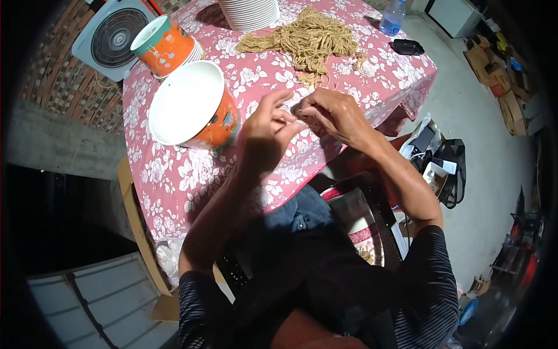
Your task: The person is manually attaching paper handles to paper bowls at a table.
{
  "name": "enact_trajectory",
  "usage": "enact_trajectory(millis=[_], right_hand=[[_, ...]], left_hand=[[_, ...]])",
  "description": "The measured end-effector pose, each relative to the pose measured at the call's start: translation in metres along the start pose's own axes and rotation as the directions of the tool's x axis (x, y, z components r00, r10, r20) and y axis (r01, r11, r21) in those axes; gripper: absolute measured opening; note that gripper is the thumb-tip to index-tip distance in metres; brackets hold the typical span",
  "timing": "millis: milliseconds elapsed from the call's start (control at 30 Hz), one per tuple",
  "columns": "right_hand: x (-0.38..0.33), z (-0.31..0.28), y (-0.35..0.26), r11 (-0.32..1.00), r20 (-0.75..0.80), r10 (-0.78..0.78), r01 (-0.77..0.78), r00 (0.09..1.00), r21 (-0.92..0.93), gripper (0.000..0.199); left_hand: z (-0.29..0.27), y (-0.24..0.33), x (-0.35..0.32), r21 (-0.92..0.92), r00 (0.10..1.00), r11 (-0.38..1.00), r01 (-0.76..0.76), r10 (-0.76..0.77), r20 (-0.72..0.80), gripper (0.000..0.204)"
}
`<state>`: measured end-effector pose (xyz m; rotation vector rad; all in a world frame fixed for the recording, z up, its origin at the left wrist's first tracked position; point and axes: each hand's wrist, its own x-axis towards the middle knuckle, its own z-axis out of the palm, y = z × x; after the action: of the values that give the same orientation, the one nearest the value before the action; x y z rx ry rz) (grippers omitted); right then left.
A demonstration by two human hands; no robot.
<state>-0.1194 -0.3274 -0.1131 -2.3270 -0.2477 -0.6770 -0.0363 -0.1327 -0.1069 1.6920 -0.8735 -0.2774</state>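
Note:
My left hand [268, 127] and my right hand [340, 116] are close together above the table's near edge. The thumb and fingers of the left hand come together in a loose pinch, its upper fingers bent. On the right, the fingers are curled in toward the thumb. Whatever lies between the fingertips is too small to make out. Just beyond the hands lies a loose heap of tan cords [314, 42], some loose ends trailing toward me. A large orange paper bucket [218, 125] with a white top stands beside my left hand.
A pink floral tablecloth [174, 192] covers the table. Behind the big bucket are stacked orange-and-green buckets [168, 49] and a white stack of containers [250, 11]. A fan [119, 38] stands at far left. A water bottle [393, 17] and black case [407, 47] sit far right.

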Motion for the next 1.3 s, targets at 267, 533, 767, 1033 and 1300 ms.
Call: enact_trajectory(millis=[267,533,767,1033,1300], right_hand=[[0.009,-0.013,0.002,0.823,0.231,0.3,-0.374,0.926,0.429,0.016],[0.016,-0.028,0.009,0.731,0.328,0.238,-0.391,0.914,0.559,0.019],[0.026,-0.038,0.023,0.8,0.375,0.253,-0.411,0.892,0.438,0.019],[-0.008,0.002,-0.075,0.878,0.22,0.156,-0.237,0.963,0.415,0.03],[-0.052,0.055,-0.057,0.98,-0.044,0.15,-0.142,0.988,0.139,0.018]], left_hand=[[-0.012,-0.002,0.035,-0.174,0.923,0.935,0.31,-0.252,0.289,0.031],[-0.045,0.01,0.029,-0.174,0.764,0.851,0.496,-0.333,0.552,0.035],[-0.058,0.013,0.008,-0.217,0.822,0.862,0.458,-0.319,0.471,0.039],[-0.079,0.03,-0.035,-0.019,0.857,0.917,0.399,-0.366,0.362,0.018],[-0.086,0.024,-0.062,0.093,0.865,0.905,0.415,-0.424,0.269,0.019]])
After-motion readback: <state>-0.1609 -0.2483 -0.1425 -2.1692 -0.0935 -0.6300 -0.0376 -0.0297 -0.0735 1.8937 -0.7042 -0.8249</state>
